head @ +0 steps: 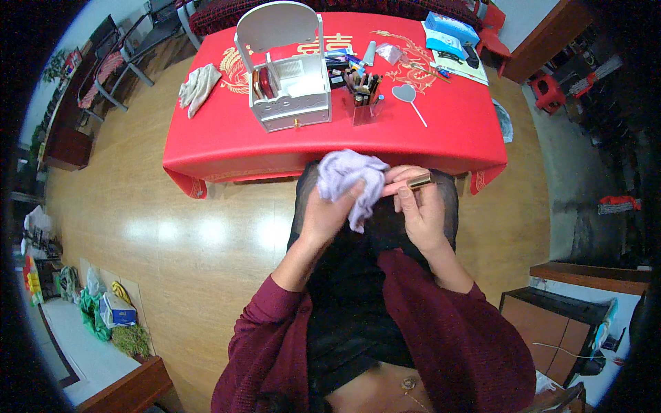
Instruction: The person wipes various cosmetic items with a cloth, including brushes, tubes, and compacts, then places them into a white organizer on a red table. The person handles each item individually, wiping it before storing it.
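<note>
A crumpled lavender cloth (343,173) is bunched in my left hand (330,211), above my lap. In the fingers of my right hand (423,211) lies a slim cosmetic tube (395,188), pink with a gold cap (419,180) pointing right. The cloth covers the tube's left end, so that end is hidden. Both hands are just in front of the red-covered table (217,149). On the table, a white vanity box (297,111) with a raised oval lid and a small drawer holds compact cases (264,82). Beside it stands a clear holder of makeup brushes (365,106).
A heart-shaped hand mirror (404,94), a beige cloth (199,88) and a pale tube (370,53) lie on the table. Blue packages (452,31) sit at its far right. A red stool (548,93) is off to the right; bags (95,310) are on the left.
</note>
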`<action>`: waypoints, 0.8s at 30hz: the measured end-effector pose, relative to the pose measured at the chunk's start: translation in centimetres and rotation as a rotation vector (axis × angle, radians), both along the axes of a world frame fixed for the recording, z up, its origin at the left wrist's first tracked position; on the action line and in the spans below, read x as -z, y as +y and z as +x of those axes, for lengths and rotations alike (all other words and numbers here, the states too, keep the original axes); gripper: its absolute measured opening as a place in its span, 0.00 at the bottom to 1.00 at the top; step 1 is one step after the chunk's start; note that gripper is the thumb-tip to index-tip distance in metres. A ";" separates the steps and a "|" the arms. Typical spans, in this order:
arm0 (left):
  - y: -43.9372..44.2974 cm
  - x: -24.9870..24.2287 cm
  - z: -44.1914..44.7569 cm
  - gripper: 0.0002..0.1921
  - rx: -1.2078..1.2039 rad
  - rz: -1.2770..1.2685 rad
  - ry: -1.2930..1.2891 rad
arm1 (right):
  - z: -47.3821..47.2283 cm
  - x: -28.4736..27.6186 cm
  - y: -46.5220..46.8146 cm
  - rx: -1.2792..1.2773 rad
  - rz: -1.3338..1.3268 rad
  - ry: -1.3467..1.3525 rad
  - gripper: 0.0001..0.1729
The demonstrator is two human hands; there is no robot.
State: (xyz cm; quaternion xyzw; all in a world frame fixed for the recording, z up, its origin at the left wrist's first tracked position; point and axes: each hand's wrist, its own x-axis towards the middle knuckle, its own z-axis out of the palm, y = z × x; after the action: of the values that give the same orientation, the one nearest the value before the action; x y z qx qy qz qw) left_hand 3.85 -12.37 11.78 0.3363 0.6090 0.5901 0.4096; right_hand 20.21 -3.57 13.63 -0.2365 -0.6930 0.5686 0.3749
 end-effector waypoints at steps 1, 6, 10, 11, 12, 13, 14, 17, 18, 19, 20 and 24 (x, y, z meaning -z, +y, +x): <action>0.1 -0.2 -0.5 0.17 -0.029 0.007 -0.290 | 0.2 -0.3 0.1 -0.029 -0.040 -0.004 0.12; -0.6 -2.3 -1.5 0.17 0.048 0.123 -0.145 | 0.1 -1.4 0.5 0.053 0.480 -0.436 0.13; -0.2 -3.2 0.3 0.20 0.102 0.203 0.083 | -0.7 -0.7 -0.1 0.086 0.631 -0.417 0.18; -0.1 -3.2 0.6 0.17 0.038 0.234 0.073 | -0.6 -0.5 -0.1 0.068 0.629 -0.449 0.18; -0.1 -3.2 0.8 0.17 0.017 0.202 -0.139 | -0.5 -0.4 -0.2 0.051 0.626 -0.482 0.17; -0.1 -3.1 0.9 0.16 -0.003 0.169 -0.350 | -0.4 -0.3 -0.1 0.038 0.619 -0.513 0.17; -0.1 -3.0 0.9 0.16 -0.006 0.186 -0.565 | -0.3 -0.2 0.0 0.018 0.655 -0.517 0.16; 0.1 -2.3 0.5 0.15 0.000 0.100 -0.611 | -0.5 -0.2 0.0 -0.031 0.696 -0.471 0.14; 0.2 -2.0 0.4 0.15 0.026 0.123 -0.654 | -0.6 -0.3 -0.1 -0.037 0.680 -0.424 0.13; 0.4 -1.6 0.4 0.16 0.008 0.145 -0.700 | -0.8 -0.4 -0.1 -0.044 0.646 -0.383 0.12; 0.6 -1.3 0.4 0.16 -0.021 0.166 -0.749 | -0.9 -0.6 -0.4 -0.060 0.481 -0.347 0.11; 0.7 -0.7 -0.6 0.19 -0.039 0.092 -0.830 | -0.6 -1.3 -1.0 -0.143 -0.004 -0.164 0.19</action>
State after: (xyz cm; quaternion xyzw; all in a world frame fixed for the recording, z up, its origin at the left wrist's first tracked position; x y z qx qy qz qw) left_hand 3.23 -11.66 12.47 0.0764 0.3716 0.7099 0.5934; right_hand 19.64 -4.58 14.96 -0.2332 -0.7354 0.5739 0.2748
